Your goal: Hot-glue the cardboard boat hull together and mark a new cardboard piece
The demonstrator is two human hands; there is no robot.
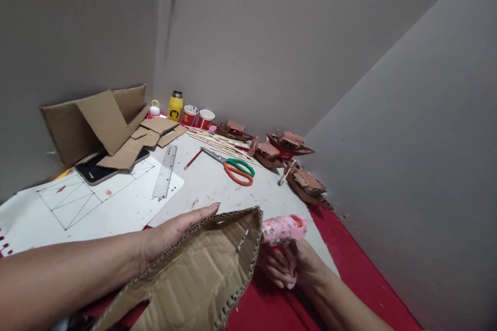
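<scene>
A cardboard boat hull [194, 274] with raised, corrugated-edged sides fills the near middle, its pointed end facing away and to the right. My left hand [176, 232] holds it from the left side, fingers stretched along the outer wall and partly hidden by it. To the right of the tip, my right hand [281, 264] is wrapped round the handle of a pink hot glue gun [285, 228]. The gun's front end lies behind the hull's wall, so whether it touches the cardboard is hidden. A whitish streak shows on the inner wall near the tip.
Scissors [236, 168], a red pencil [193, 159] and a clear ruler [165, 170] lie beyond the hull. Cardboard pieces [103, 119] and a dark phone [97, 169] are left, near a line drawing [73, 201]. Sticks [217, 140], cups [206, 120], a yellow bottle [175, 107] and several brown model boats [306, 183] stand behind.
</scene>
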